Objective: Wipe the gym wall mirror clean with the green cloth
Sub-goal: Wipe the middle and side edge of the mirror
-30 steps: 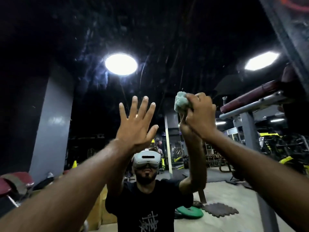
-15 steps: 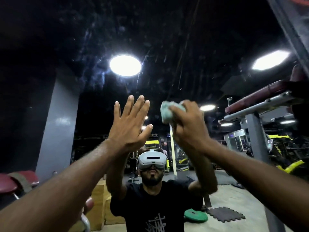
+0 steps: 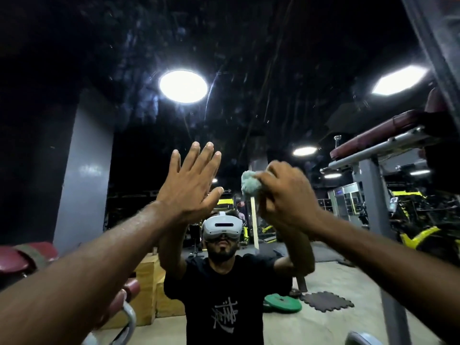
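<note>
Two bare arms reach up to a large wall mirror [image 3: 261, 46]. Its dark glass is streaked and speckled with smudges around the reflected ceiling lights [image 3: 183, 86]. The left hand [image 3: 190, 181] lies flat on the glass, fingers [image 3: 196, 158] straight and close together. Just beside it, the right hand [image 3: 286, 200] grips the green cloth [image 3: 250, 183], a pale, fuzzy wad crumpled small. It pokes out past the curled fingers, against the mirror. The person's reflection [image 3: 224, 295], in a black T-shirt, appears below the hands.
</note>
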The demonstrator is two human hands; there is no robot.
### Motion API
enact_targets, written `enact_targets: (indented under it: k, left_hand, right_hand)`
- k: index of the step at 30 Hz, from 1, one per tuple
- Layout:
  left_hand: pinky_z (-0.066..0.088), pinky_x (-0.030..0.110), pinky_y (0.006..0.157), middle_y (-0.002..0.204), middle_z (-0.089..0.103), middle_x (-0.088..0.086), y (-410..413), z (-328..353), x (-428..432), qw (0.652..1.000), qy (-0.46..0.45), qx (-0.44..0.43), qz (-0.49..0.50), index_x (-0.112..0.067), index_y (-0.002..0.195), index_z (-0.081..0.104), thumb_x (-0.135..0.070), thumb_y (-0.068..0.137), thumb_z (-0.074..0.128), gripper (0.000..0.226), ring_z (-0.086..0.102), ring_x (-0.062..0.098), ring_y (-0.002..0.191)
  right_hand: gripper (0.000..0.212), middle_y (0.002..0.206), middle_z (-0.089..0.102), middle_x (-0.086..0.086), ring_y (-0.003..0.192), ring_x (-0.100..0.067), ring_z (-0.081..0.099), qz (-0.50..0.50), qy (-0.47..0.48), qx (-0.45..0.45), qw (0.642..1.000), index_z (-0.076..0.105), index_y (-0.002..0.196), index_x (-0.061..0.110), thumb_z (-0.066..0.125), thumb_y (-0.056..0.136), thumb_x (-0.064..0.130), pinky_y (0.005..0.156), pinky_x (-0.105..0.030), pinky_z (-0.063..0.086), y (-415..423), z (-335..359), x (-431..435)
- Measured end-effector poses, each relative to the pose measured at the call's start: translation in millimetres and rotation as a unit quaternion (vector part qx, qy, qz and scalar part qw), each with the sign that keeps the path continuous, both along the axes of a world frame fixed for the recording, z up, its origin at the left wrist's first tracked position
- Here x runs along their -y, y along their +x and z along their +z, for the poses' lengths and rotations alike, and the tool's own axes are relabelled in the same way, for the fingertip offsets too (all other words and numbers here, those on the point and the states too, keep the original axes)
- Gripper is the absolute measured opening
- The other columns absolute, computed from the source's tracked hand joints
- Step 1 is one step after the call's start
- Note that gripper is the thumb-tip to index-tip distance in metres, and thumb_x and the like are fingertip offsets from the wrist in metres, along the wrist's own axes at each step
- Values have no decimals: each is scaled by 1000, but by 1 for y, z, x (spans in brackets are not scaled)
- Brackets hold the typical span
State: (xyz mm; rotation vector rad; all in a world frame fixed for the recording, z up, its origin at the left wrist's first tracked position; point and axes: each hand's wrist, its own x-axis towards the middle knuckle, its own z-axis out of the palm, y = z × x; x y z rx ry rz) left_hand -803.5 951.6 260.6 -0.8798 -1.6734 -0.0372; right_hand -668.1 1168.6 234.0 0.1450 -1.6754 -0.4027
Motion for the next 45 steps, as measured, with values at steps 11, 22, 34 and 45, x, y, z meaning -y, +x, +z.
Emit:
enact_targets:
  k: [11, 22, 34, 45]
  left_hand:
    - [-6, 68, 122, 172, -18, 3, 3, -1, -1, 1000, 1, 2, -26, -25, 165, -4, -61, 97, 21, 81, -21, 28, 157]
    - [-8, 67, 122, 171, -19, 2, -9, -2, -5, 999, 11, -18, -38, -25, 166, -5, -65, 92, 11, 85, -22, 27, 157]
    - [-3, 71, 121, 174, -3, 8, -18, -4, -15, 997, 41, -51, -50, -22, 166, 8, -60, 94, 28, 84, -9, 32, 159]
    - [-2, 72, 121, 174, -5, 8, -1, -5, -23, 998, 28, -30, -56, -25, 165, 11, -56, 90, 26, 83, -8, 34, 159]
  right_hand:
    - [34, 87, 43, 3, 79, -15, 43, -126, -1, 10, 992, 67, 111, 19, 59, 88, 43, 67, -38, 46, 23, 18, 22]
    - [20, 85, 36, 7, 79, -15, 40, -132, -59, -32, 989, 67, 97, 19, 65, 79, 28, 66, -36, 44, 5, 31, 36]
    - [36, 91, 53, -1, 80, -18, 49, -113, -66, -70, 989, 68, 116, 22, 73, 81, 24, 64, -31, 34, -2, 31, 15]
    - [48, 104, 56, -5, 87, -23, 50, -97, 30, -26, 994, 58, 126, 28, 59, 79, 41, 67, -35, 38, 18, -17, -32]
